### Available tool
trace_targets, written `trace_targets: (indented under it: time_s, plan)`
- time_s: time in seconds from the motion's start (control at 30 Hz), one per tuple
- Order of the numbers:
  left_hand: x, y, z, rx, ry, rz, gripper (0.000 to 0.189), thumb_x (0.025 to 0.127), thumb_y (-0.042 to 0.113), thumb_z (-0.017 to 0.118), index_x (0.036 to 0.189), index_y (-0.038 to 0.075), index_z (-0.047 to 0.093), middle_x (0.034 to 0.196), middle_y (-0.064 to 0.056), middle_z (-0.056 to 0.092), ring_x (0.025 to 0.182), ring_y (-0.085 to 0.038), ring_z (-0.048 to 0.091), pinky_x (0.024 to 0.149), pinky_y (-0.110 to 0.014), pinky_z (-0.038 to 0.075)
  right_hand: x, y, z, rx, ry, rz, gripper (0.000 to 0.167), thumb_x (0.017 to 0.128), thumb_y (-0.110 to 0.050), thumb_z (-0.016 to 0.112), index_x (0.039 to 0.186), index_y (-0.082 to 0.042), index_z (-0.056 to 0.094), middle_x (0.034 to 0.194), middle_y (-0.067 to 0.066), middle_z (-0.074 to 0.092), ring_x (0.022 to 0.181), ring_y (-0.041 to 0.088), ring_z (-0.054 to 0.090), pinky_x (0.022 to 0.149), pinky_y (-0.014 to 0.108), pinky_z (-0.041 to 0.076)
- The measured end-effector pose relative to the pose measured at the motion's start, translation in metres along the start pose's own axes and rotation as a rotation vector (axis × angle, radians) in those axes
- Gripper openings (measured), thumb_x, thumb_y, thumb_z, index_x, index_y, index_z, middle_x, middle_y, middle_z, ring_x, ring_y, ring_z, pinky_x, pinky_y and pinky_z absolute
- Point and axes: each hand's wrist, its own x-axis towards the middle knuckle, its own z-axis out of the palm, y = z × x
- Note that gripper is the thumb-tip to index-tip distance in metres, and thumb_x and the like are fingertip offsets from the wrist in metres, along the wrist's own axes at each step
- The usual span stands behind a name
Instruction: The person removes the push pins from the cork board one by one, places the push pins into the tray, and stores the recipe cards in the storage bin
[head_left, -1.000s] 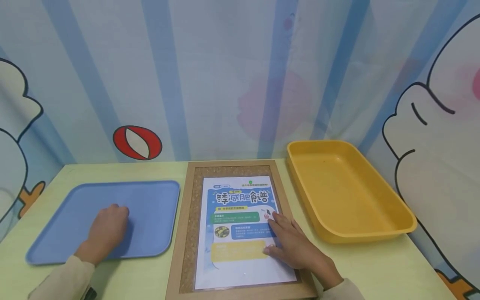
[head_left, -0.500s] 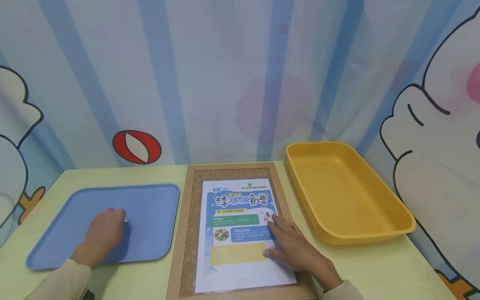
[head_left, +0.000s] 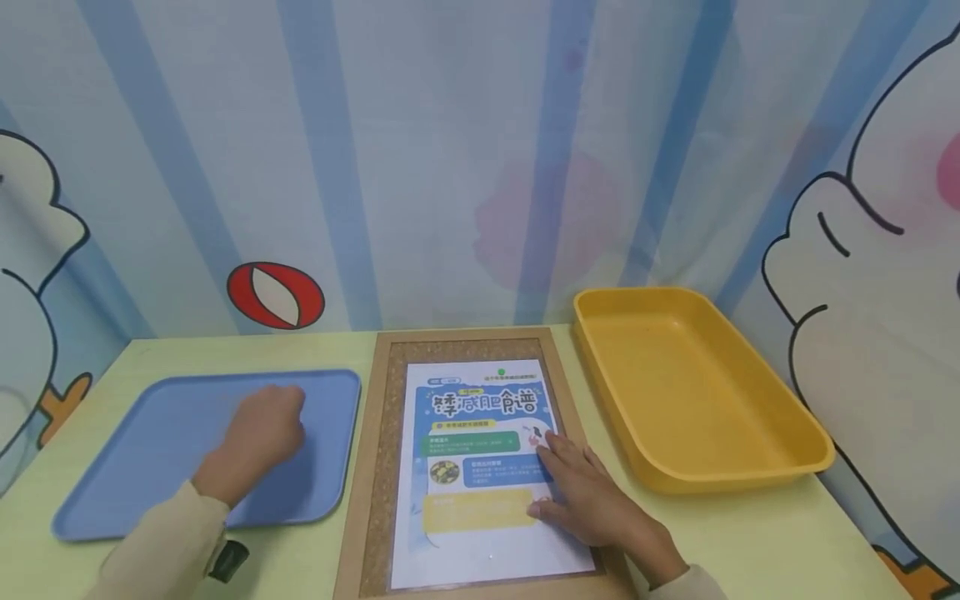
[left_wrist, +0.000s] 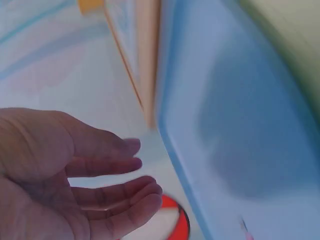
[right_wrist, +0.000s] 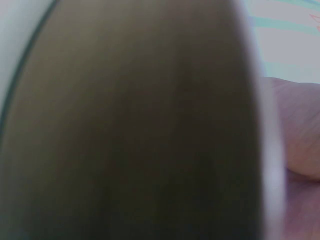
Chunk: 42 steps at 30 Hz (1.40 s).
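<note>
Blue tray (head_left: 150,450) lies under my left hand (head_left: 262,433), loosely curled and holding nothing I can see, while my right hand (head_left: 592,500), fingers flat, presses the sheet (head_left: 480,417) in the cork frame (head_left: 378,467) just right of it.

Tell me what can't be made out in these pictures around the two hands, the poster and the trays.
- Right wrist view: a dark blur fills most of the picture; only a bit of the right hand shows.
- Left wrist view: the blue tray is smeared by motion.
- Head view: the left hand shows only its back, so any small thing in it is hidden.
- Head view: the poster small print is too small to read.
</note>
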Motion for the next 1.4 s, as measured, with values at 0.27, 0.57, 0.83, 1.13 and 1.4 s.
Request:
trace_targets:
  time_s: [0.27,0.57,0.83,1.13,1.4]
  plan:
    - [0.033,0.065,0.003,-0.121,-0.099,-0.030,0.025,0.083,-0.006,0.061,0.064,0.006,0.049,0.057,0.001,0.034,0.053,-0.014,0.034,0.046,-0.025,0.027,-0.002,0.001,0.000,0.012,0.002,-0.004,0.078,0.089,-0.034,0.073,0.151,-0.002,0.039,0.164,0.017,0.024,0.154,0.036,0.016,0.124,0.055,0.007]
    - [0.061,0.099,0.022,-0.195,-0.151,-0.060,0.017,0.090,0.003,0.064,0.105,-0.002,0.070,0.089,-0.012,0.068,0.070,-0.020,0.056,0.057,-0.029,0.044,0.001,0.003,0.004,-0.014,0.010,-0.026,0.076,0.089,-0.033,0.073,0.150,-0.001,0.040,0.164,0.018,0.026,0.154,0.036,0.017,0.125,0.054,0.008]
    - [0.082,0.126,0.037,-0.207,-0.143,-0.011,0.022,0.086,0.004,0.070,0.107,0.000,0.073,0.096,-0.010,0.071,0.080,-0.021,0.060,0.074,-0.034,0.053,0.003,0.003,0.003,-0.023,0.011,-0.021,0.077,0.089,-0.033,0.073,0.150,0.000,0.040,0.164,0.018,0.025,0.154,0.035,0.016,0.124,0.055,0.008]
    - [0.102,0.158,0.045,-0.278,-0.183,-0.011,0.027,0.089,0.009,0.070,0.115,0.005,0.069,0.107,-0.010,0.071,0.090,-0.023,0.065,0.091,-0.042,0.056,0.003,0.003,0.003,-0.025,-0.004,-0.008,0.078,0.090,-0.035,0.072,0.151,-0.002,0.038,0.165,0.016,0.024,0.155,0.034,0.016,0.125,0.054,0.008]
    - [0.123,0.177,0.059,-0.271,-0.172,0.064,0.011,0.087,0.007,0.069,0.098,0.006,0.071,0.085,-0.006,0.068,0.072,-0.018,0.059,0.073,-0.034,0.054,0.000,0.003,0.001,-0.011,-0.006,-0.031,0.077,0.090,-0.034,0.071,0.151,-0.001,0.038,0.165,0.018,0.024,0.154,0.036,0.017,0.124,0.054,0.009]
